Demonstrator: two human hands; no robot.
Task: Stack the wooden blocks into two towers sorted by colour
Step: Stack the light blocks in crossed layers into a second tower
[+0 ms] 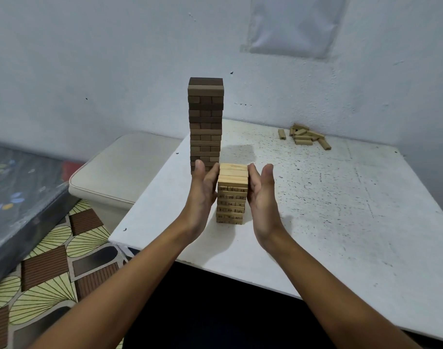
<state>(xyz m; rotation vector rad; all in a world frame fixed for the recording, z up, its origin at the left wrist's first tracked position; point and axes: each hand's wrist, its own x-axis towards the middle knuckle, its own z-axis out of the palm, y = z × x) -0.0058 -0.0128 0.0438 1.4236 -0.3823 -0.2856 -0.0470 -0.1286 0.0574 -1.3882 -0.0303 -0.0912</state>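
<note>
Dark-brown tower [205, 124], pale tower [232, 195]

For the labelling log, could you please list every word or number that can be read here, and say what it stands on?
"20": block end in the light tower, second numbered row.
"14": block end in the same tower, third numbered row.
Other numbers on the light tower's block ends: present, but too blurred or upside down to read surely.
Small print at the top of the white sheet on the wall: too small to read.
Dark tower and loose blocks: no text visible.

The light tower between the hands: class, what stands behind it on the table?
Behind the light tower stands the taller dark tower, its foot partly covered by the left hand. Loose light blocks lie far back right.
</note>
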